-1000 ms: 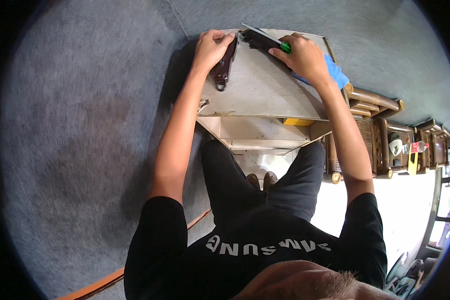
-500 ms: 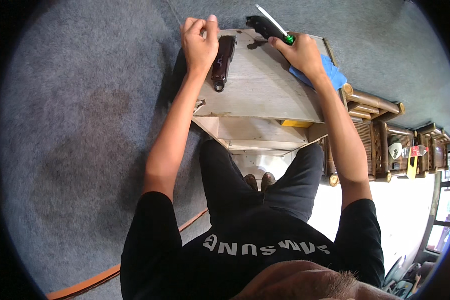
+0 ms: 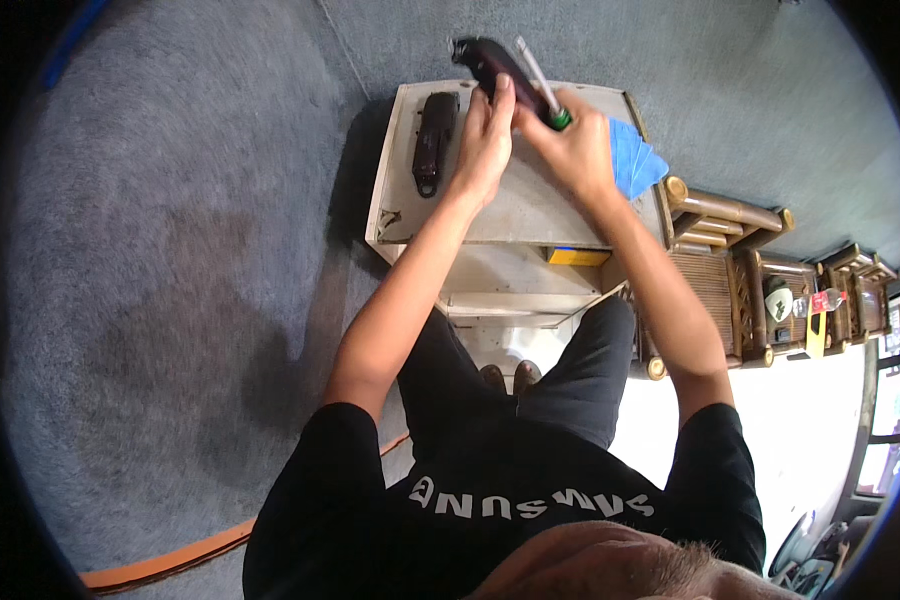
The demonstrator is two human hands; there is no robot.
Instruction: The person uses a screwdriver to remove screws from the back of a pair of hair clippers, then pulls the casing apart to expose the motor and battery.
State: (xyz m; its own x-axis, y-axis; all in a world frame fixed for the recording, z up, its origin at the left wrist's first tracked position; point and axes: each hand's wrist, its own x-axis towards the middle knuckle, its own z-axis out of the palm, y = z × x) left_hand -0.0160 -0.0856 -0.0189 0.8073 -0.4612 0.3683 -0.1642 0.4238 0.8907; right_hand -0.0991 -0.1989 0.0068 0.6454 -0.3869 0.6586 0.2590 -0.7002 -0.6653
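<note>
A dark maroon hair clipper (image 3: 497, 68) is held up over the far edge of the wooden cabinet top (image 3: 490, 215), its blade end tilted to the far left and blurred. My left hand (image 3: 483, 155) is closed on the clipper's near side, thumb along it. My right hand (image 3: 578, 150) grips the clipper's rear end and also a screwdriver (image 3: 539, 78) with a green handle, its pale shaft pointing away from me. To the left of my left hand, a second dark clipper or clipper housing (image 3: 433, 143) lies on the cabinet top, a hanging loop at its near end.
Blue folded cloth or sheets (image 3: 634, 160) lie at the cabinet's right side. A yellow box (image 3: 578, 257) sits on the shelf below the top. Bamboo furniture (image 3: 720, 225) stands to the right, bearing a plastic bottle (image 3: 825, 302). A grey wall-like surface (image 3: 190, 200) extends at left.
My left hand has moved right, from beside the lying clipper onto the held one. The right hand has shifted slightly left and nearer; the held clipper now shows its maroon side.
</note>
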